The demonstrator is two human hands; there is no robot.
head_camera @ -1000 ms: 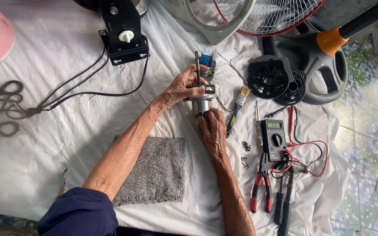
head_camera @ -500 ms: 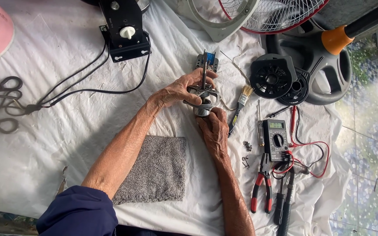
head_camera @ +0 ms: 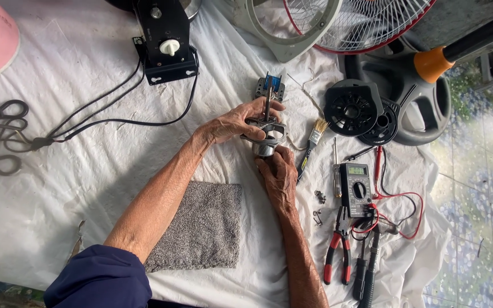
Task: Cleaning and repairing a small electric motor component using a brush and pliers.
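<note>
Head view: motor housing (head_camera: 266,134) between hands (head_camera: 258,148).

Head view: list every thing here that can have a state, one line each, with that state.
left hand: gripping the metal motor part from the side
right hand: holding the motor part from below
motor part: held off the cloth, shaft up
meter: lying flat, red lead attached
pliers: lying flat
scissors: lying flat
brush: lying untouched
grey towel: spread flat
</note>
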